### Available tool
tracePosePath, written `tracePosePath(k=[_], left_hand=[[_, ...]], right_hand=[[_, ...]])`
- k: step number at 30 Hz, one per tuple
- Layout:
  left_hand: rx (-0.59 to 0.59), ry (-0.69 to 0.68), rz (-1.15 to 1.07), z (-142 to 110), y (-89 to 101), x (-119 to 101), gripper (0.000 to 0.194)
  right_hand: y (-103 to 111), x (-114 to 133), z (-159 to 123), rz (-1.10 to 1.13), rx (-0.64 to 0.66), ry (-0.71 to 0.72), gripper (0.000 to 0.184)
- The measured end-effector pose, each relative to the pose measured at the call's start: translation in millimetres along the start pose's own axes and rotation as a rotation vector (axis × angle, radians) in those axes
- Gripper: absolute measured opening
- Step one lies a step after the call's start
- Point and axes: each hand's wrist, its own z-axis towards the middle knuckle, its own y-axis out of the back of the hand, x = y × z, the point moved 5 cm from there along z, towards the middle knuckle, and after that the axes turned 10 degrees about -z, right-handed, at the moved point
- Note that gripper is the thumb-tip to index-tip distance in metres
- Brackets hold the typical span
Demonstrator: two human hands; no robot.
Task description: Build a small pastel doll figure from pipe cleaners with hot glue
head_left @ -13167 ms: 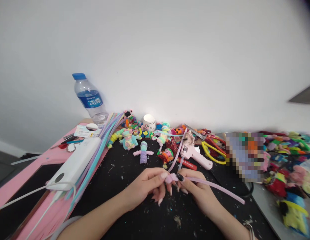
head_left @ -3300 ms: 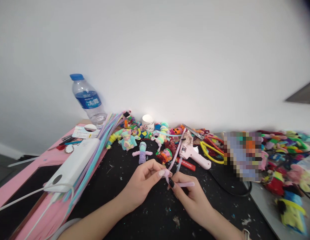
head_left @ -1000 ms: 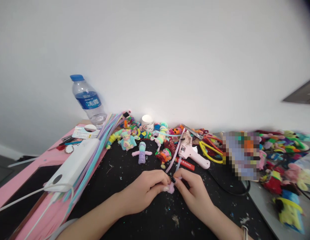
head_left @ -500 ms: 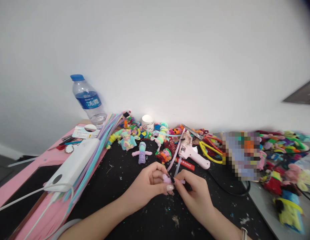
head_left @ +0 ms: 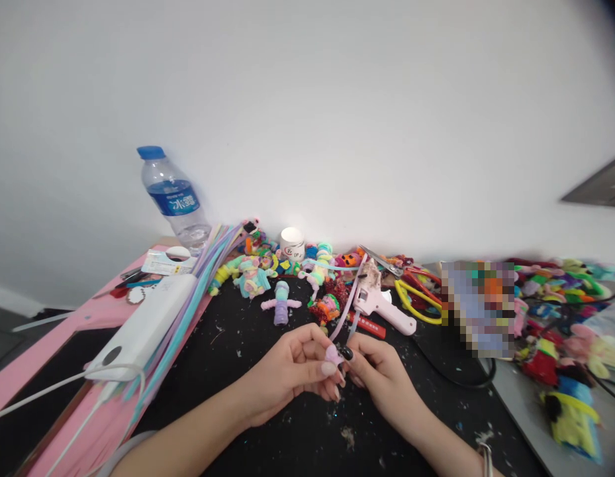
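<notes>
My left hand and my right hand meet over the black mat, both pinched on a small coiled piece of lilac pipe cleaner. The left thumb and fingers grip the coil from the left. My right thumb, with a black nail, presses it from the right. Just beyond the fingers, two loose pipe cleaners lie pointing away toward the pink glue gun.
Small pipe-cleaner figures crowd the back of the mat. A water bottle, a white power bank with cable and a bundle of pastel pipe cleaners lie left. Yellow-handled scissors and more colourful figures sit right.
The long lilac tail seen earlier has been wound in; only a small coil shows between the fingers. Both hands have stayed in about the same place on the mat.
</notes>
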Motion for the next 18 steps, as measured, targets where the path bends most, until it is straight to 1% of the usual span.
tracePosePath(k=[2, 4, 7, 10, 13, 16, 18], left_hand=[[-0.004, 0.006, -0.044, 0, 1.2, 0, 0.014], [-0.038, 0.002, -0.07, 0, 3.6, 0, 0.015], [-0.079, -0.013, -0.097, 2, 5.4, -1, 0.016], [-0.089, -0.009, -0.129, 3, 5.4, 0, 0.013], [-0.074, 0.013, -0.199, 3, 5.6, 1, 0.009], [-0.029, 0.056, -0.255, 3, 5.6, 3, 0.009], [0.011, 0.094, -0.248, 2, 4.3, 4, 0.009]], right_hand=[[-2, -5, 0, 0.086, 0.024, -0.043, 0.036], [-3, -8, 0, 0.124, 0.023, -0.071, 0.035], [-4, -10, -1, 0.117, 0.018, -0.094, 0.034], [-5, -11, -1, 0.106, 0.034, -0.108, 0.035], [-7, -13, 0, 0.147, 0.07, -0.121, 0.036], [-10, -12, 0, 0.247, 0.122, -0.115, 0.036], [-11, -10, 0, 0.3, 0.14, -0.108, 0.036]])
